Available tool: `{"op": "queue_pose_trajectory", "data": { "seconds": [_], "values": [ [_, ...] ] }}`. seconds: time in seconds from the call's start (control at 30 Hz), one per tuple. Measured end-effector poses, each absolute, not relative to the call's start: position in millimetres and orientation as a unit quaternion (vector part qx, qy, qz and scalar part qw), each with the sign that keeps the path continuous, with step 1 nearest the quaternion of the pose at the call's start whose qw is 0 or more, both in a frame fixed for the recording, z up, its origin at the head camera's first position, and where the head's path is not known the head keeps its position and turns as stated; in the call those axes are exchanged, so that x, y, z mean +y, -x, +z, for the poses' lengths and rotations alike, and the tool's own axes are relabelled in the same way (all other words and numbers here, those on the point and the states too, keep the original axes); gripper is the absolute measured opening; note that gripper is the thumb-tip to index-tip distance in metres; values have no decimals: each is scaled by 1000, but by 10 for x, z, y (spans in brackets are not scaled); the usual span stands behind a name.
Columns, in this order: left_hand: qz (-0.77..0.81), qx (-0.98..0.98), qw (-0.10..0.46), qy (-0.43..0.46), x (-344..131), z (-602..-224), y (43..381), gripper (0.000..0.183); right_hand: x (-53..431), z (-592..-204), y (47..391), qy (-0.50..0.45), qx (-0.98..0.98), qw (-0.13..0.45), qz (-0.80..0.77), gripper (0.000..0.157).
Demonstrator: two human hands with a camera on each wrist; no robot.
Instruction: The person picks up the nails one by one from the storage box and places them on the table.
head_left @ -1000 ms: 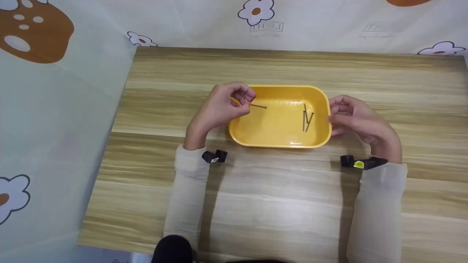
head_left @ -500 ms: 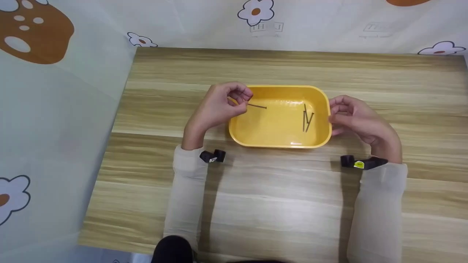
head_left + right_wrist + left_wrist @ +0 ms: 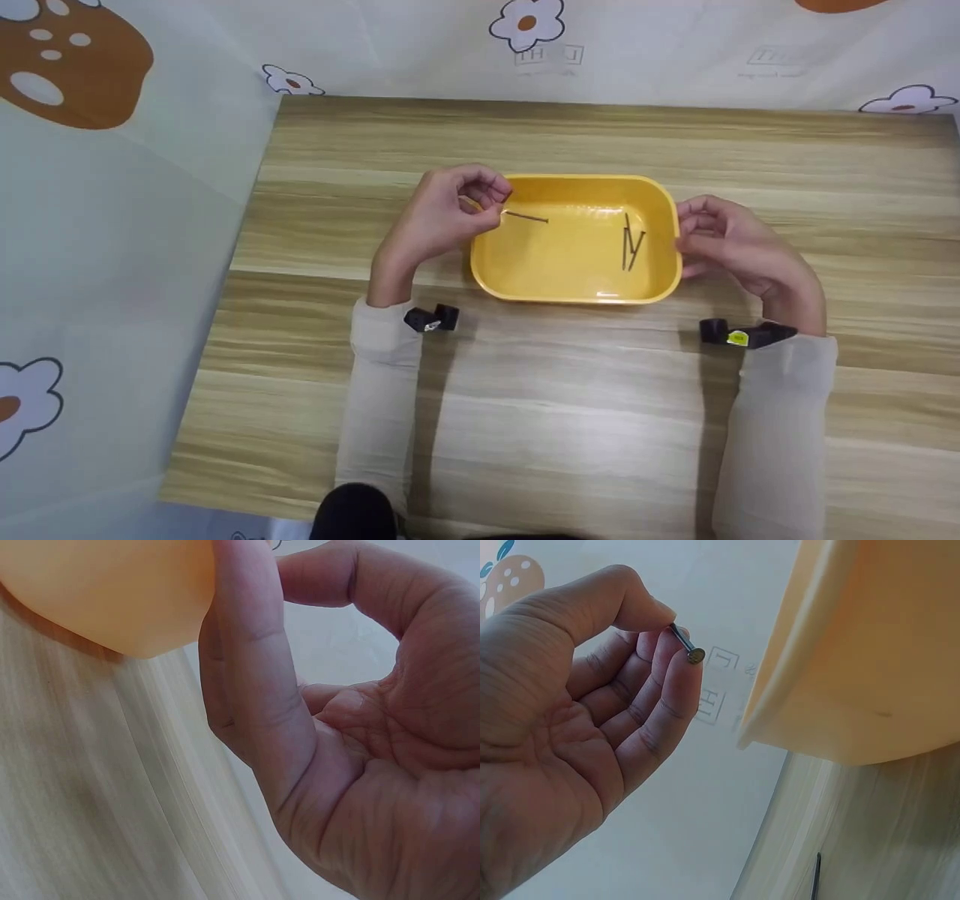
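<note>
My left hand (image 3: 442, 214) is raised over the left rim of a yellow plastic box (image 3: 577, 289). Its thumb and index finger pinch a nail (image 3: 687, 645), whose round head points toward the left wrist camera. On the box floor beside those fingertips lies a second nail (image 3: 527, 217). Several more nails (image 3: 632, 244) lie loosely crossed at the right end of the box. My right hand (image 3: 739, 247) holds the box's right side, thumb at the rim and fingers curled along the outer wall; the right wrist view hides part of that contact.
The box stands on a wood-grain table (image 3: 570, 420) with a patterned wall covering (image 3: 420, 45) behind it. A thin dark nail-like piece (image 3: 816, 877) shows low in the left wrist view; the head view does not show it. Black wrist cameras sit on both forearms.
My left hand has drifted slightly left, away from the box's middle, uncovering more of the nail on the box floor. The right hand, box and loose nails have stayed put.
</note>
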State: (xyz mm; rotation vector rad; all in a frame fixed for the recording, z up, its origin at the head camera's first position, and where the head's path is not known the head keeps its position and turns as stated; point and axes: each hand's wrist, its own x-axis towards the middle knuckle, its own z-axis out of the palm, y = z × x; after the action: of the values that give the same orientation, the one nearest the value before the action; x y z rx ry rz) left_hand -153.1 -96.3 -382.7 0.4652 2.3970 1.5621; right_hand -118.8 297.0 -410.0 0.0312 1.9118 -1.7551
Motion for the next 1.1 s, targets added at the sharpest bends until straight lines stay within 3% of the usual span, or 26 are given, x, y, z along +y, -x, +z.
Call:
{"op": "queue_pose_trajectory", "data": {
  "seconds": [1.1],
  "values": [
    [540, 826, 112, -116, -1213, -3864, 1582, 23, 2941, -4102, 1200, -23, 728, 267, -631, 34]
  ]
}}
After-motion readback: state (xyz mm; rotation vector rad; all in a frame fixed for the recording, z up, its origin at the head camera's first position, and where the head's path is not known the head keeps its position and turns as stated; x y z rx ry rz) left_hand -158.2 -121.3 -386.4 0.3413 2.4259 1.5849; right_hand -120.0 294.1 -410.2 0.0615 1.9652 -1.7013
